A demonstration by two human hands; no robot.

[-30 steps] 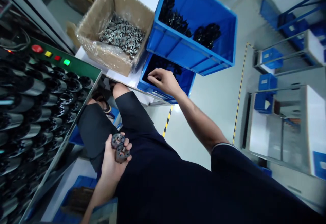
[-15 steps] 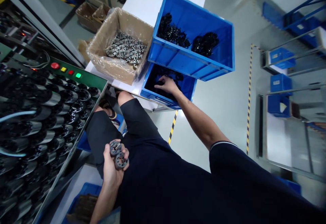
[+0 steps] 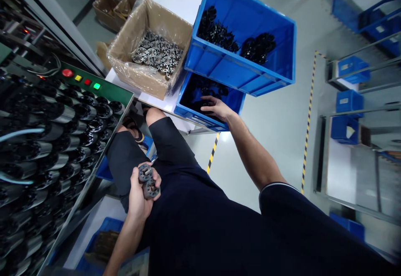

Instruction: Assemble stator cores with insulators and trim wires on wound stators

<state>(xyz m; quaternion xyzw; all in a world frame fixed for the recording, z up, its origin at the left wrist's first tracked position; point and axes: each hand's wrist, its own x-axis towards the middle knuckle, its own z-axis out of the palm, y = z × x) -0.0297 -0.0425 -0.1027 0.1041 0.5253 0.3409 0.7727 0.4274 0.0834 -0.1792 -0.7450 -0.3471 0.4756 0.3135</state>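
My left hand point(image 3: 138, 196) is closed around two round, slotted metal cores point(image 3: 151, 189), held side by side above my lap. They are grey, with a copper-coloured tint showing inside one. Over the lower blue bin point(image 3: 234, 100), my right hand point(image 3: 219, 108) reaches in with thumb and fingers apart. Dark plastic-looking parts point(image 3: 196, 94) lie beneath it in that bin; whether the fingertips touch them I cannot make out.
A larger blue crate point(image 3: 244, 69) with black parts overhangs the lower bin. Left of it stands a plastic-lined cardboard box point(image 3: 138, 77) of ring-shaped metal cores. A machine tray point(image 3: 127, 104) with rows of cylindrical metal parts borders my left side, with lit buttons point(image 3: 97, 86).
My right hand has shifted slightly right within the lower bin, its fingers now more spread. My left hand still grips both cores, appearing a little higher in view.
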